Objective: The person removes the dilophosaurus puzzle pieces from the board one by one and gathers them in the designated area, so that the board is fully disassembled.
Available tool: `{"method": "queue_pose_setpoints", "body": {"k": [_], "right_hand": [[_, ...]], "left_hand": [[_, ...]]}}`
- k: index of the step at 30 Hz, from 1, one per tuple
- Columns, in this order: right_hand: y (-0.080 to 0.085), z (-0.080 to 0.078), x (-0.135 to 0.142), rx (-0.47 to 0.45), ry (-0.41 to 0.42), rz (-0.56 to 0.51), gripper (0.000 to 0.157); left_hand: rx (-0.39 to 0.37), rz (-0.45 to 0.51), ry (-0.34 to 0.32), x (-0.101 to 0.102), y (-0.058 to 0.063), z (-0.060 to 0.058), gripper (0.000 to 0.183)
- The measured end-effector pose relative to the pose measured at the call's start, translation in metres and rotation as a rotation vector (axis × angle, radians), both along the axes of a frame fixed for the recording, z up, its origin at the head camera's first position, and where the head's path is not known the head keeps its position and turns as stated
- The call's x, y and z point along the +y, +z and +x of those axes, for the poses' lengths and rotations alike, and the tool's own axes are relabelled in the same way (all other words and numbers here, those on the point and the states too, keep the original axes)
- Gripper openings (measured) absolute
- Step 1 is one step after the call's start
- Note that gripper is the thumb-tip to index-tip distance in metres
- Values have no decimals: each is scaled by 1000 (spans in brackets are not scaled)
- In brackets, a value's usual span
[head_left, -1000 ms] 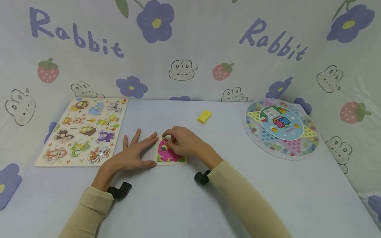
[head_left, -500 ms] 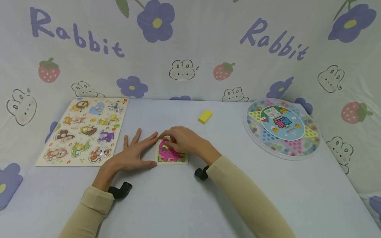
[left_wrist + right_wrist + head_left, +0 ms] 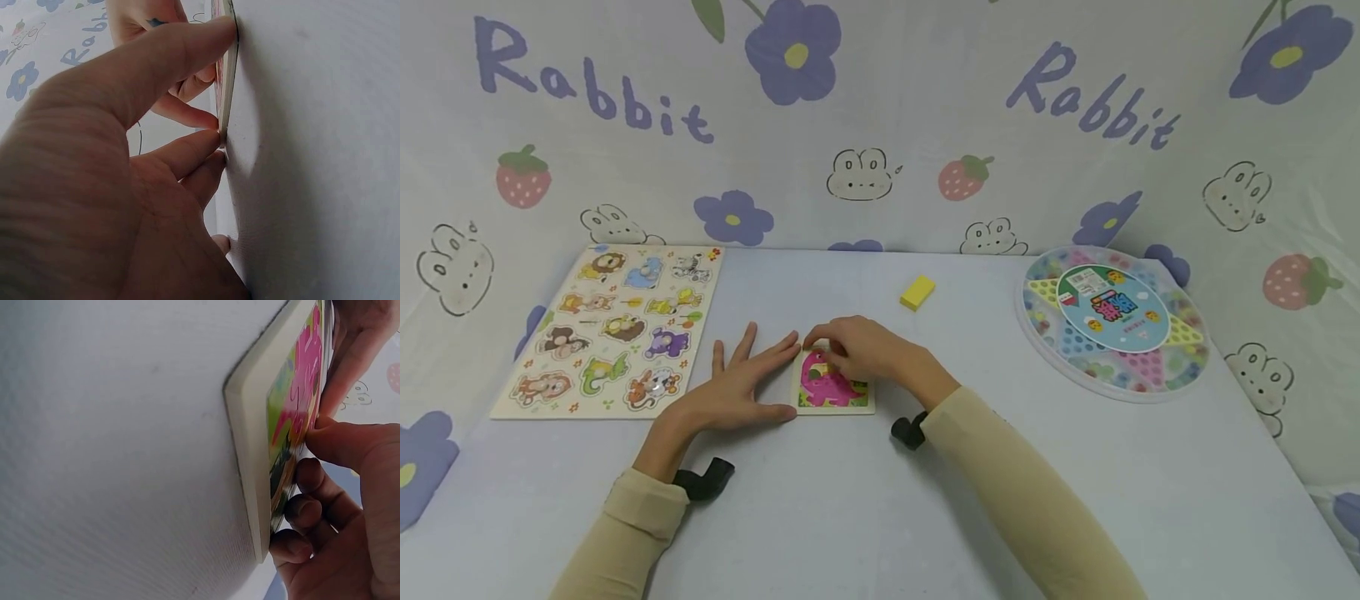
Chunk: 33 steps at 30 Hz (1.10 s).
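Observation:
A small square jigsaw puzzle (image 3: 835, 392) with a pink dinosaur in a pale frame lies on the white table. My left hand (image 3: 733, 396) rests at its left side, fingers spread and straight, the thumb at the near left corner and the index finger at the far left corner. From the right, my right hand (image 3: 872, 354) reaches over the puzzle's upper part with curled fingers. In the right wrist view, its thumb (image 3: 337, 440) presses on the picture and the other fingertips sit along the far edge. My right hand hides the puzzle's upper right part.
A large animal peg puzzle board (image 3: 613, 333) lies to the left. Behind the hands is a yellow block (image 3: 917, 293). A round Chinese checkers set (image 3: 1112, 325) in a clear case stands at the back right. A printed cloth (image 3: 917, 100) hangs along the back.
The right hand's index finger has straightened slightly towards the far left corner of the jigsaw puzzle. My left hand and the jigsaw puzzle have stayed in place.

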State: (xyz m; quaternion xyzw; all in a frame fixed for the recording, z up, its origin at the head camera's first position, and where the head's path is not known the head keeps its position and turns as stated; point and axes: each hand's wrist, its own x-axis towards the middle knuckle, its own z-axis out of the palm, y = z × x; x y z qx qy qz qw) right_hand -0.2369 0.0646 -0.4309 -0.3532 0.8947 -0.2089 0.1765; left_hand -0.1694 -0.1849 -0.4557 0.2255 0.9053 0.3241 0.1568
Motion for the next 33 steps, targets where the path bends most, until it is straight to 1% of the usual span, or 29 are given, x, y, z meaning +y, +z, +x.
{"method": "queue_pose_setpoints", "body": {"k": [7, 15, 23, 33], "right_hand": [[3, -5, 0, -60, 6, -11, 36], [6, -9, -3, -125, -6, 9, 40], [7, -8, -6, -149, -15, 26, 41], [8, -6, -3, -176, -32, 6, 39]], "left_hand": [[-3, -2, -2, 0, 3, -1, 93], [-5, -9, -1, 0, 6, 0, 93], [-4, -5, 2, -1, 3, 0, 94], [-3, -17, -5, 0, 0, -1, 93]]}}
